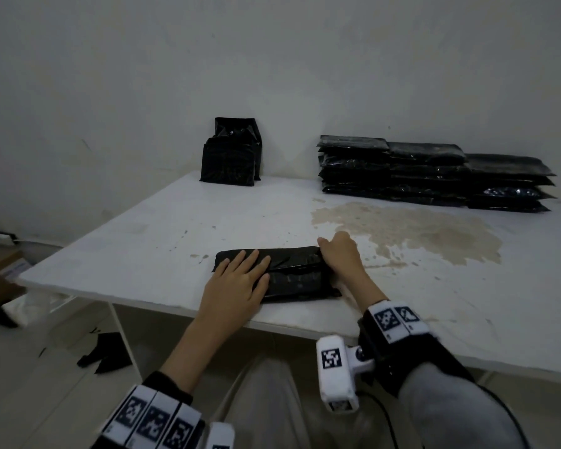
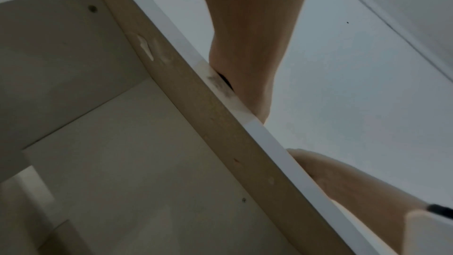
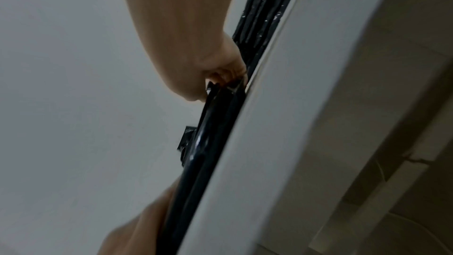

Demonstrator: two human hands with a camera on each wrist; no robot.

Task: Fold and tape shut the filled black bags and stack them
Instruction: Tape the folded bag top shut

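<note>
A filled black bag [image 1: 295,275] lies flat near the front edge of the white table [image 1: 162,228], its top folded over. My left hand [image 1: 245,270] presses flat on the bag's left half with straight, spread fingers. My right hand [image 1: 332,251] curls round the bag's right end. In the right wrist view the right hand [image 3: 215,77] pinches the bag's [image 3: 210,127] end against the tabletop, and the left hand [image 3: 144,218] shows at the bottom. The left wrist view shows only the left hand's heel [image 2: 247,77] above the table edge [image 2: 274,143]; its fingers are hidden.
Three low stacks of flat black bags [image 1: 434,173] stand side by side at the back right by the wall. Two upright black bags [image 1: 230,153] lean on the wall at the back centre. A brown stain [image 1: 408,231] marks the table. Black scraps [image 1: 107,353] lie on the floor at left.
</note>
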